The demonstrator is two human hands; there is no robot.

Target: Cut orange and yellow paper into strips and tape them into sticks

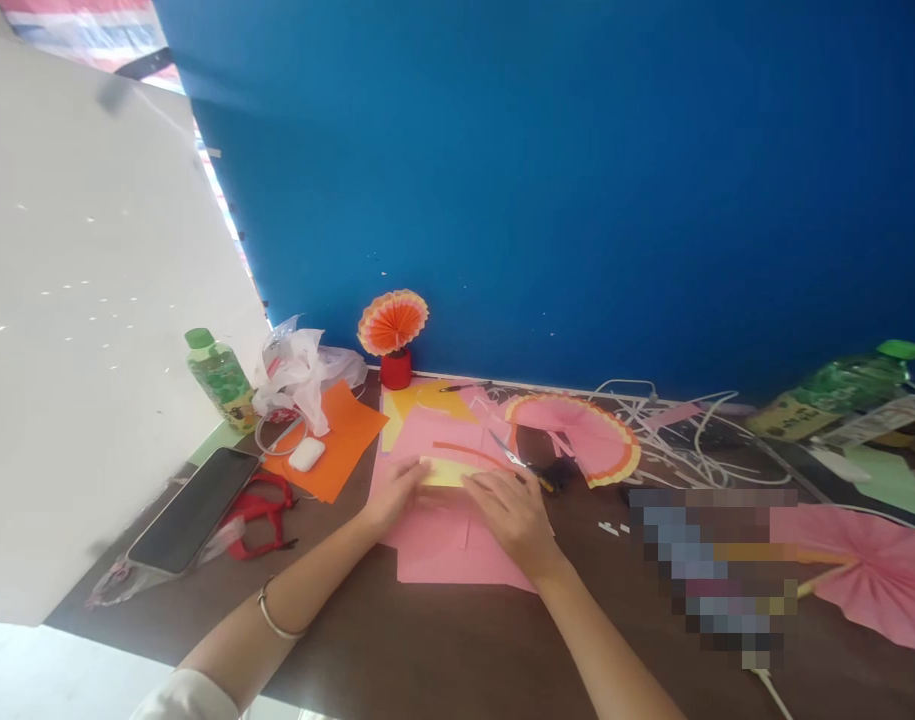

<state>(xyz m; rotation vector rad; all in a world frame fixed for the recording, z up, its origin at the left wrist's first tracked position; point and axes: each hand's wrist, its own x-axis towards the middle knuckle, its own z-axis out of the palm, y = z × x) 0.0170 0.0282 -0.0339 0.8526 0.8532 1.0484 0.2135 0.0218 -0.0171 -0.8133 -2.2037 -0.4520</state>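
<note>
A: Left side first?
B: Phone (194, 510), face up on the bench (367, 640). Left bottle (221, 380) behind it, red straps (266, 515) just right of it. Then bag (299, 365) against the back, white case (306, 455) on orange paper (337, 455). Parked off to the side, I'd guess to stay out of the hands' way.
A: Middle?
B: Red pot (396, 370) upright at the back, paper flower (394, 320) above it. Probably set there so nothing crushes the pleats.
A: Hands?
B: Left grip (397, 495) looks pinched on the left end of the yellow strip (443, 473). Strip is at lower centre of frame, over the pink paper (464, 560). Right grip (509, 510): fingers over the right end, thumb hidden. Can't tell if pinching or only pressing.
A: Why both ends?
B: Likely keeps it straight; one hand would let it skew.
A: Right of that?
B: Scissors (512, 454) just beyond the right grip, within easy reach. Curved fan (607, 440) next, spread, then cables (701, 440) at the back. Far right: right bottle (824, 395) at the back, pink fan (888, 580) in front, blades spread. Pixelated patch left of that fan, unreadable.
</note>
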